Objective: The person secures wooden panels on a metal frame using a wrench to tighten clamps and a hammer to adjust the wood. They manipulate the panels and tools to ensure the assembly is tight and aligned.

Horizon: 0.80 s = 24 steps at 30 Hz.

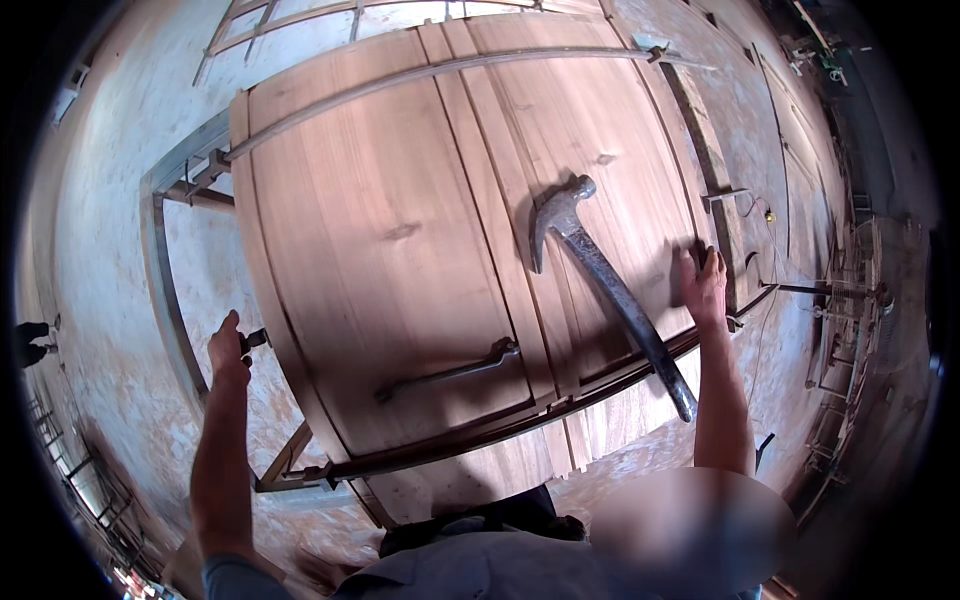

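Note:
A wide wooden panel (350, 290) lies before me, with raised strips running down its middle. Beyond its left edge, my left hand (230, 350) is closed on a small black object (255, 339) whose kind I cannot make out. My right hand (706, 288) is at the panel's right edge, thumb and fingers bent around something dark and mostly hidden. To its left, a claw hammer (612, 285) rests on the panel, its handle reaching past the near edge. A metal wrench (450, 373) lies flat near the front left.
One long bar clamp (450, 63) crosses the panel's far end; another (400, 462) spans the near end. A metal frame (165, 270) extends out on the left. Along the right runs a wooden beam (708, 150). More wood (620, 415) shows below the near clamp.

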Available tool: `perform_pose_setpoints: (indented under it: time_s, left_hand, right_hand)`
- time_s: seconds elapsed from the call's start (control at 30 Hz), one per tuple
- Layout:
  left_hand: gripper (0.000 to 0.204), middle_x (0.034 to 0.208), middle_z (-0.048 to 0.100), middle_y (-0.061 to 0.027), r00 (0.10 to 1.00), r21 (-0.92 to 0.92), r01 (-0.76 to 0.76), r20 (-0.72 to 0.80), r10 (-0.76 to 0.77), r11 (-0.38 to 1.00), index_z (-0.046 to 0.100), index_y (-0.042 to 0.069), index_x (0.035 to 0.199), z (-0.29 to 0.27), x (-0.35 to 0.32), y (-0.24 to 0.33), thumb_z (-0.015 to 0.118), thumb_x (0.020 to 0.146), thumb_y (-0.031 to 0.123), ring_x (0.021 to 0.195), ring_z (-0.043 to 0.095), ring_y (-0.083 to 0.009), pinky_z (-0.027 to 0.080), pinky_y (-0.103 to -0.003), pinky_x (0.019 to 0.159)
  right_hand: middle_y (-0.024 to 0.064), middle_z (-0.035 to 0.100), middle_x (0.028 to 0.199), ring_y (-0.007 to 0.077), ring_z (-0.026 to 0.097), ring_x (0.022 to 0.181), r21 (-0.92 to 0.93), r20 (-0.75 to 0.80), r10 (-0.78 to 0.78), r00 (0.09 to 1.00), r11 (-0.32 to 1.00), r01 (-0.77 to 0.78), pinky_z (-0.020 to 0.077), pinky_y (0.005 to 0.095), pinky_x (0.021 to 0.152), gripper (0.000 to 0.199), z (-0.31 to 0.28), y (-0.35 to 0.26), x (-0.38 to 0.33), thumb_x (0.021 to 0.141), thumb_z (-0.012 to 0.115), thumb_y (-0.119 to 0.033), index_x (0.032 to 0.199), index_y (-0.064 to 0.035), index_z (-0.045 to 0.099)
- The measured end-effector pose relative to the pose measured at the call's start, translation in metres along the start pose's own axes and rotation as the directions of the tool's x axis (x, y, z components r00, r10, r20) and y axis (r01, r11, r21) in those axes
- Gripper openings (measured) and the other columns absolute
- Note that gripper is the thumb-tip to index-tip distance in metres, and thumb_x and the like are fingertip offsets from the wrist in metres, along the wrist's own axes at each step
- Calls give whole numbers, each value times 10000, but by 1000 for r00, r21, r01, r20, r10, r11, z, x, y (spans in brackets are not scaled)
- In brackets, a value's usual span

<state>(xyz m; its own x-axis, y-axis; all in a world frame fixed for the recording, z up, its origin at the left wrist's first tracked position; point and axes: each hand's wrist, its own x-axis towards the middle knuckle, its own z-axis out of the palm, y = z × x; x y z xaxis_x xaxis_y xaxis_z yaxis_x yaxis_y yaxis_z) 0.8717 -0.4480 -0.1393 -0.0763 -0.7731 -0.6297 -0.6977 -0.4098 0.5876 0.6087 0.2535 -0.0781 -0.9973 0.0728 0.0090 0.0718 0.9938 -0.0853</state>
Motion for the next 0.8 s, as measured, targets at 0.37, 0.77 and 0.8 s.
perform_pose_setpoints:
  time_s: [0.37,0.77,0.8]
  left_hand:
    - [332,577,296,58,926,-179,-377,-104,363,909,674,33,1093,-11,49,-42,460,930,229,497,288,-71,245,-288,450]
    - [510,546,290,62,914,-159,-402,-119,387,902,332,187,616,-4,0,-22,540,930,531,443,266,-51,185,-249,416]
    - [512,547,289,62,911,-130,-412,-75,406,902,331,187,613,-1,3,-21,540,930,530,444,269,-51,186,-246,416]
  right_hand:
    - [301,539,1266,454,529,1173,329,263,227,938,892,-309,428,507,967,790,-19,9,56,904,528,-583,1348,65,439]
    - [181,673,1016,245,646,958,753,596,-104,796,-272,-599,491,332,896,690,49,29,162,974,403,-579,1161,66,561]
    - [176,676,1004,244,649,943,777,587,-39,809,-255,-576,500,339,879,635,56,49,166,982,416,-540,1139,55,573]
